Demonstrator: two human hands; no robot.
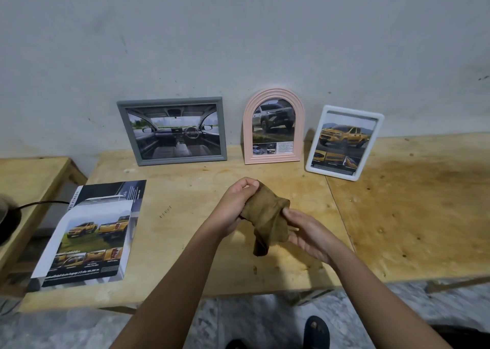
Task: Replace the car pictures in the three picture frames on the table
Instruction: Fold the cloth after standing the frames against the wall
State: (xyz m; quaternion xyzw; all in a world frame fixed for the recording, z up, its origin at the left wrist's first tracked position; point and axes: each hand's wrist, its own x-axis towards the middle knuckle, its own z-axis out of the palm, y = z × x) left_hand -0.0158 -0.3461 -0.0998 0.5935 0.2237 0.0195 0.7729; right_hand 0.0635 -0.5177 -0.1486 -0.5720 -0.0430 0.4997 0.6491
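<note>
Three picture frames lean against the wall at the back of the wooden table point(185, 232). A grey frame point(171, 130) on the left shows a car interior. A pink arched frame point(273, 126) in the middle shows a silver pickup. A white frame point(344, 142) on the right shows a yellow pickup. Loose car prints point(90, 234) lie stacked at the table's left front. Over the table's middle, my left hand point(237, 205) pinches the top of a brown cloth point(266, 222). My right hand point(309, 233) holds the cloth's right side, thumb on top and fingers beneath.
A lower wooden bench point(29, 187) stands to the left with a dark round object point(8, 221) and a black cable point(39, 203) on it. The stained right half of the table point(413, 203) lies beyond a seam. Below the table edge, a foot in a dark sandal point(316, 331) shows on the floor.
</note>
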